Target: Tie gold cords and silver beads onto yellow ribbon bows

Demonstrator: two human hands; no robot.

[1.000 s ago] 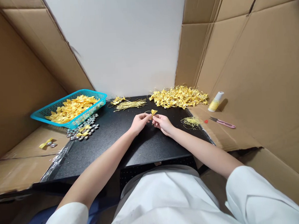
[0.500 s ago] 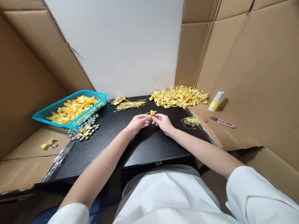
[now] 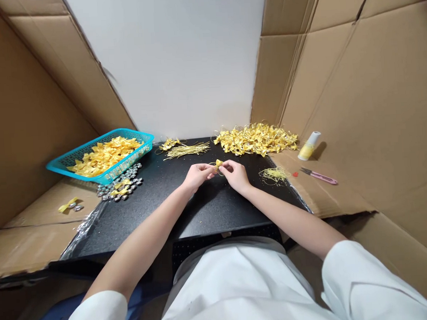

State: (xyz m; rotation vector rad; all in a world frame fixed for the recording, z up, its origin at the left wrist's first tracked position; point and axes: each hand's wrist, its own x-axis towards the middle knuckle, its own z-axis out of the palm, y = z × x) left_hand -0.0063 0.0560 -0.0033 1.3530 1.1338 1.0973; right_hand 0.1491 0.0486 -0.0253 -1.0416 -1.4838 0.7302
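Above the middle of the black table, a small yellow ribbon bow (image 3: pixel 218 163) is pinched between both sets of fingertips. My left hand (image 3: pixel 198 176) is closed on its left side, and my right hand (image 3: pixel 235 174) grips it from the right. A thin gold cord loops by the fingers; how it runs through the bow is hidden. Beyond my hands lie a bundle of gold cords (image 3: pixel 187 150) and a big heap of yellow bows with cords (image 3: pixel 255 139).
A turquoise basket (image 3: pixel 102 180) of yellow bows stands left, with silver round buttons (image 3: pixel 118 196) before it. On the right are yellow cord scraps (image 3: pixel 275 175), pink-handled thread snips (image 3: pixel 319 175) and a thread spool (image 3: pixel 308 147). Cardboard walls (image 3: pixel 383 96) enclose the table (image 3: pixel 217 217).
The bow has turned slightly between my fingers. My right hand has shifted its hold a little, and a loop of cord now shows below the bow.
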